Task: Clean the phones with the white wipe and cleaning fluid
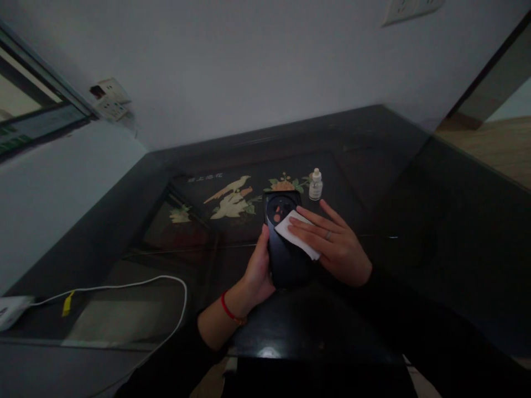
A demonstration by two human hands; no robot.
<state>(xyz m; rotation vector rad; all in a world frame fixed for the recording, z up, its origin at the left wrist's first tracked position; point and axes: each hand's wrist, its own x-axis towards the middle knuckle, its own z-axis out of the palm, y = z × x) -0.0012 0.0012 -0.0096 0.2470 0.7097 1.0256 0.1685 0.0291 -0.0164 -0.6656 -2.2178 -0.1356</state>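
A dark smartphone (287, 265) is tilted above the black table, its back with the round camera ring facing me. My left hand (258, 268), with a red cord bracelet at the wrist, grips the phone along its left edge; some fingers are hidden behind it. My right hand (336, 243), wearing a ring, presses a folded white wipe (295, 235) against the phone's back, just below and partly over the camera ring. The fingers lie across the wipe. Just beyond the right fingertips stands a small clear dropper bottle (316, 187) with a white cap, upright on the table.
The glossy black table (373, 166) bears a bird and flower picture (232, 202). A white cable (136, 284) with a yellow tag (67, 304) runs over its left side from a white plug or adapter (12, 310). Wall sockets (111, 99) are at the back left.
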